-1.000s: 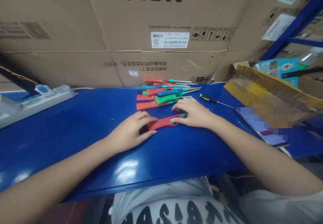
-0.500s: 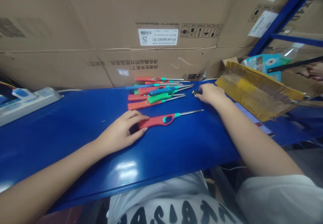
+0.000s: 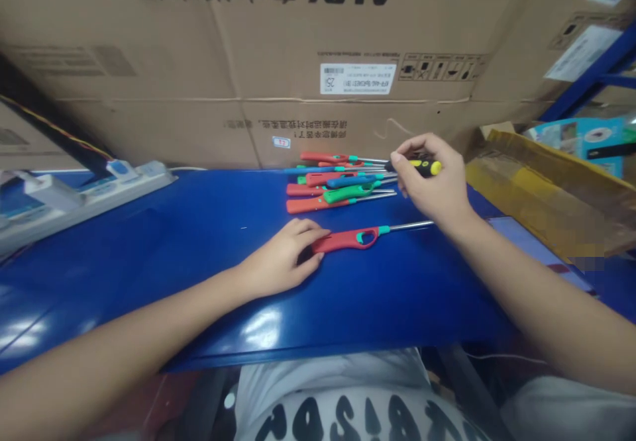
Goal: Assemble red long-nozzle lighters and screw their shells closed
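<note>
A red gas lighter (image 3: 342, 240) with a turquoise trigger and a long metal tube lies on the blue table (image 3: 209, 229). My left hand (image 3: 283, 259) grips its handle end between thumb and fingers. My right hand (image 3: 432, 179) is closed around a screwdriver (image 3: 428, 167) with a black and yellow handle, lifted above the table; its tip is hard to make out. Behind the red lighter lies a pile of several lighters in red, green and blue, among them a green lighter (image 3: 348, 193), their metal tubes pointing right toward my right hand.
A large cardboard box (image 3: 278, 44) walls off the back of the table. On the left sits a white power strip (image 3: 99, 196) with plugs and wires. At the right are a yellow-taped carton (image 3: 541, 193) and a flat screen-like device (image 3: 531, 242).
My right hand has raised the screwdriver from near the table and turned it so its handle points right. My left hand keeps its hold on the red lighter. The view has shifted left.
</note>
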`<state>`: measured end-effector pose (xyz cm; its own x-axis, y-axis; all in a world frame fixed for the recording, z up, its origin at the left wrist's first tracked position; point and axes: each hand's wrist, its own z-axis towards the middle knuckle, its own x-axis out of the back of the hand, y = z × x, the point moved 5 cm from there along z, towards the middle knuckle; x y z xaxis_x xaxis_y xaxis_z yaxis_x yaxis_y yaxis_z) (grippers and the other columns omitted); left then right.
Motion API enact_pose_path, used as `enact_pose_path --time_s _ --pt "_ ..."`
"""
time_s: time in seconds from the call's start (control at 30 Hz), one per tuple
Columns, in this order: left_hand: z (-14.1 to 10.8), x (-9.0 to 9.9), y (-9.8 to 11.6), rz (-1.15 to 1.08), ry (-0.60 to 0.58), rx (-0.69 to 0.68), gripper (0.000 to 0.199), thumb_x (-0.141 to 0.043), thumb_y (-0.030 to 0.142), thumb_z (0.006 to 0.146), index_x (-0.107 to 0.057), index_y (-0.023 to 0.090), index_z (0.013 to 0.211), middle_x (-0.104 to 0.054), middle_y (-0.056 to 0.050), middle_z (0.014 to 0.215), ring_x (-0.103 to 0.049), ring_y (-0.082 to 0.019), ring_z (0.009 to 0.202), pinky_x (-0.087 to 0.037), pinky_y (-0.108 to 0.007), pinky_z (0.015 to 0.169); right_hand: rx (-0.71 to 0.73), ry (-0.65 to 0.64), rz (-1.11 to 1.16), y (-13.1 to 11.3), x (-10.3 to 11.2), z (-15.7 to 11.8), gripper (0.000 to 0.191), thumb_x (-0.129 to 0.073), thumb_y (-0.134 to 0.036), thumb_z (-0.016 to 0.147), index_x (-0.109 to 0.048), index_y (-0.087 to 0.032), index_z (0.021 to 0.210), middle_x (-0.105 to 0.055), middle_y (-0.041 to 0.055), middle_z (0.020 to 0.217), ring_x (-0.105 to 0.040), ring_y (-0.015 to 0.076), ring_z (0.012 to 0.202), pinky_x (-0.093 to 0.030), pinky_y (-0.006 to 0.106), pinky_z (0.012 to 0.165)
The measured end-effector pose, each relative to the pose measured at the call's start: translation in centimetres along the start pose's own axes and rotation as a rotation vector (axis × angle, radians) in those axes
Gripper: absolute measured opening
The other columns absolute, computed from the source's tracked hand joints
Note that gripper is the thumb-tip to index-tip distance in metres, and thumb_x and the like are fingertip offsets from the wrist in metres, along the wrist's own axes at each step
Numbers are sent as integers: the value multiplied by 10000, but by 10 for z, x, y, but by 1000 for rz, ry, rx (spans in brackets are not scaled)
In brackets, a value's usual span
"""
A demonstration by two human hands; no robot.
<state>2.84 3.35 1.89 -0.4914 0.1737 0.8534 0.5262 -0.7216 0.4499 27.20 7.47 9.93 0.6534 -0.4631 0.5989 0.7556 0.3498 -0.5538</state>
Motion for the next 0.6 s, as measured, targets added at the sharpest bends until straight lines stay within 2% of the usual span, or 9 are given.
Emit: enact_pose_path --time_s 0.07,0.1,0.2,0.4,0.6 --pt "-2 -2 3 -2 -8 -15 435 -506 227 977 -547 135 1400 -595 -154 1295 -558 -266 1188 -491 -454 1075 -75 -173 338 -25 -24 -8 175 -586 -425 922 -578 -250 925 -629 4 703 -630 183 617 -517 332 578" --pt "-3 -2 4 -1 -11 -21 444 -496 214 980 -534 127 1413 -590 -157 1304 -553 -266 1192 -488 -450 1079 -96 -243 486 -38 -37 -11 151 -623 -394 898 -589 -247 904 -600 -25 635 -595 159 542 -507 311 532" --pt "-4 -3 8 9 -14 -38 422 -481 200 989 -545 133 1401 -592 -156 1316 -553 -265 1207 -477 -446 1092 -110 -417 766 -69 -74 -16 120 -657 -327 877 -620 -218 842 -619 -35 622 -569 117 509 -527 275 508" --pt "-5 -2 9 47 22 -116 396 -482 175 986 -549 183 1377 -532 -147 1456 -444 -295 1403 -380 -523 1187 -159 -650 832 -101 -133 -23 109 -650 -241 901 -622 -210 801 -579 -64 532 -553 89 468 -501 212 470" --pt "-6 -5 4 41 17 -105 349 -486 186 975 -600 149 1302 -586 -172 1366 -516 -311 1337 -477 -507 1105 -190 -685 793 -116 -152 -24 194 -643 -235 913 -605 -189 729 -564 -55 477 -541 87 454 -473 188 446"
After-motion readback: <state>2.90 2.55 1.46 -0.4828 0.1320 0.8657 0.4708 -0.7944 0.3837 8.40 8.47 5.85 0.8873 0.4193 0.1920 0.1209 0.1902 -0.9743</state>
